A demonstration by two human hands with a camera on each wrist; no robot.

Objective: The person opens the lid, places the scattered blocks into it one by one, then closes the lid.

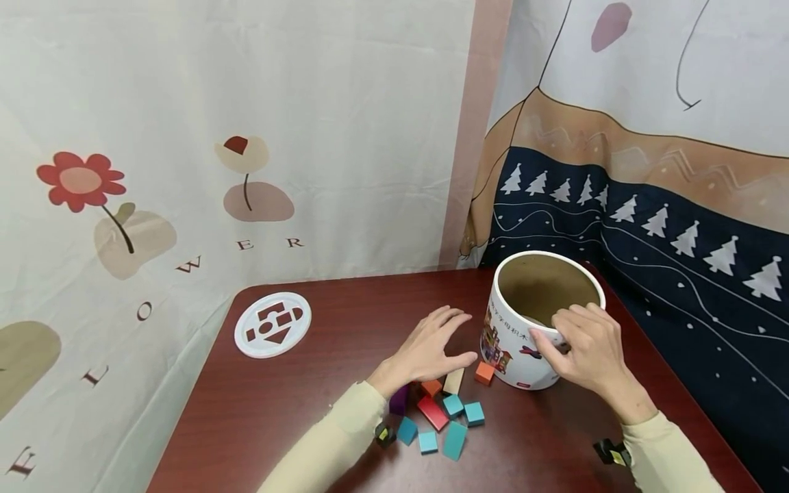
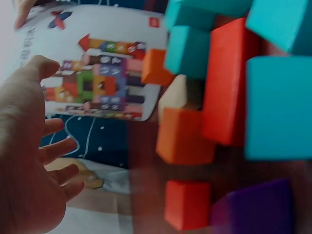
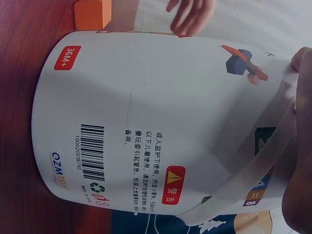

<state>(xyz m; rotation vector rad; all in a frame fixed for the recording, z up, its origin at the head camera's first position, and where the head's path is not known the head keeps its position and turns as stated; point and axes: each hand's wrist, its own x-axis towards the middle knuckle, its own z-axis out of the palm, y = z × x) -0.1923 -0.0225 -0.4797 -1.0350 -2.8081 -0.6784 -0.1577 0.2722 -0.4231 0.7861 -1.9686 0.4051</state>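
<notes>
My right hand (image 1: 585, 346) grips the near rim of a white toy-block bucket (image 1: 514, 335), thumb outside and fingers over the edge. Upright on the table, the bucket shows a barcode side (image 3: 146, 97) in the right wrist view. My left hand (image 1: 425, 346), fingers extended and holding nothing, hovers left of the bucket above loose blocks. Among these are a red block (image 1: 433, 413), a purple block (image 1: 398, 400), a beige block (image 1: 454, 381) and several teal blocks (image 1: 455, 440). An orange block (image 1: 484, 373) lies beside the bucket's base.
A white disc with shaped cutouts (image 1: 300, 333) lies at the table's far left. The dark red table (image 1: 345, 322) meets a printed curtain (image 1: 345, 137) at the back. A navy tree-patterned cloth (image 1: 678, 287) hangs along the right. Black straps (image 1: 611, 452) sit at my wrists.
</notes>
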